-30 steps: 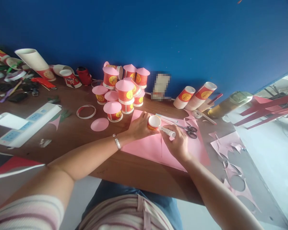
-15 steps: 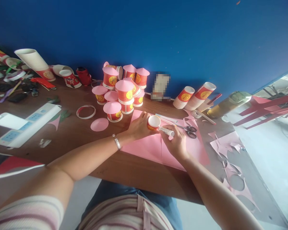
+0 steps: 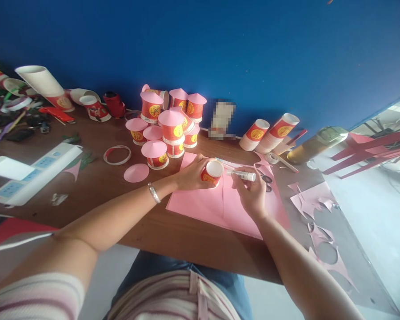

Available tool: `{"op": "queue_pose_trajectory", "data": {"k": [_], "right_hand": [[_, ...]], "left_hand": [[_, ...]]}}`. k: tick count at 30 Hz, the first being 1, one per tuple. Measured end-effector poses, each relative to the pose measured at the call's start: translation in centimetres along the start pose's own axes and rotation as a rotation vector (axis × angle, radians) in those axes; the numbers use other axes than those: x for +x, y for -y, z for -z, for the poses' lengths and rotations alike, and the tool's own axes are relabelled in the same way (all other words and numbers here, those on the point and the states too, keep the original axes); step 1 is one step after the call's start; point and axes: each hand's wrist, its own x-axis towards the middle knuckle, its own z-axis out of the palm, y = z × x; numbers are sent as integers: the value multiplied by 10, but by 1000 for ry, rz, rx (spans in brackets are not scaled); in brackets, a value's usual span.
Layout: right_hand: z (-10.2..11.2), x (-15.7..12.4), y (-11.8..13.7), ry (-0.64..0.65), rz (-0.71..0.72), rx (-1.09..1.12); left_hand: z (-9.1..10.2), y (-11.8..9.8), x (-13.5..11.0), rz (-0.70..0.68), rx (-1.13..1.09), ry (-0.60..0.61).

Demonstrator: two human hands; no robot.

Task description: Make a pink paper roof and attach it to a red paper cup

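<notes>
My left hand (image 3: 195, 174) is wrapped around a red paper cup (image 3: 211, 178), its white open mouth facing up towards me. To the right of the cup, my right hand (image 3: 251, 189) grips a white glue stick (image 3: 245, 175), which lies roughly level and apart from the cup. Both hands are above a pink paper sheet (image 3: 203, 206) on the brown table. Scissors (image 3: 267, 181) lie partly hidden behind my right hand. Beyond my left hand stand several red cups with pink cone tops (image 3: 154, 149), and a flat pink paper disc (image 3: 136, 173) lies near them.
Two stacks of paper cups (image 3: 282, 129) and a bottle (image 3: 316, 144) stand at the back right. Pink paper scraps (image 3: 330, 253) lie on the right. On the left are a tape roll (image 3: 117, 155), a power strip (image 3: 43, 169) and clutter. A blue wall rises behind.
The glue stick has moved right, away from the cup, and turned more level. My left hand has tilted the cup so more of its red side shows.
</notes>
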Motion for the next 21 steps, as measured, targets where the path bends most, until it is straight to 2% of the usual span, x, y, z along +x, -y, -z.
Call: {"op": "queue_pose_trajectory", "data": {"k": [3,8,12,15,21], "right_hand": [[0,1,1,4,-16,47],[-1,-3,-2,54,25,0],[-2,-5,-6,67,60,-56],[-1,-5,-8,65,73,-63],[1,-5,-4,57,99,-86]], "left_hand": [[9,-1,1,-22,-35,48],[2,-6,2,226,69,-168],[-9,-7,0,248,111,-211],[-9,-4,-1,203,59,-169],[6,3,0,72,-97,5]]}}
